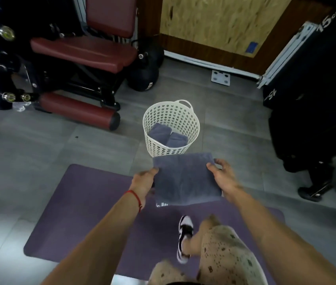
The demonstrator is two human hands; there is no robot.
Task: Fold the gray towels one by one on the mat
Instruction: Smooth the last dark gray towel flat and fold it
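At upper left stands a maroon-padded gym machine. At centre, both hands, left and right, grip a folded gray towel by its sides above the purple mat. Just beyond it a white perforated basket holds two folded gray towels; black equipment fills the right.

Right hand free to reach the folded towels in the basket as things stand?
Probably not yet. The right hand and left hand both hold a folded gray towel, which hangs between them and the white basket. The basket's top is open, with two towels inside.
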